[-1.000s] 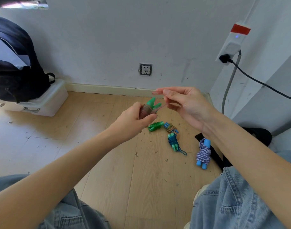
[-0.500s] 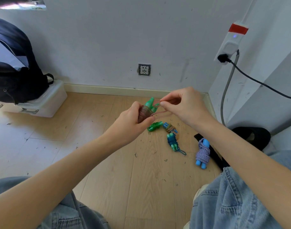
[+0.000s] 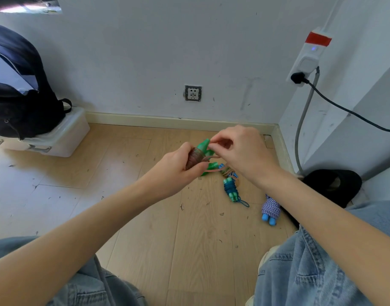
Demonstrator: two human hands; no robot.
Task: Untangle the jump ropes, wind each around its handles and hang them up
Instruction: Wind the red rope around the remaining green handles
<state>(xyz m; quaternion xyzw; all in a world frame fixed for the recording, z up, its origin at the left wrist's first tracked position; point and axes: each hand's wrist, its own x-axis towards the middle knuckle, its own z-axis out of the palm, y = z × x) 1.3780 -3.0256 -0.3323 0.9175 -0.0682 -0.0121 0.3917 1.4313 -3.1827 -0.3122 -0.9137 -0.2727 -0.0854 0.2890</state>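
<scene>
My left hand grips a bundle of green handles wound round with brown rope, held above the floor. My right hand pinches the loose pinkish-brown end of that rope just beside the handle tips. On the floor beyond lie a green handle partly hidden by my hands, a brown-wound bundle with a blue handle, a wound blue rope with teal handles, and a blue-and-white wound rope with blue handles.
A white storage box with a dark backpack on it stands at the left wall. A power strip with a black cable hangs on the right wall. A black object lies by my right knee.
My right hand has come down and in toward the green handle tips, bringing the loose rope end with it. My left hand still holds the bundle in about the same place.
</scene>
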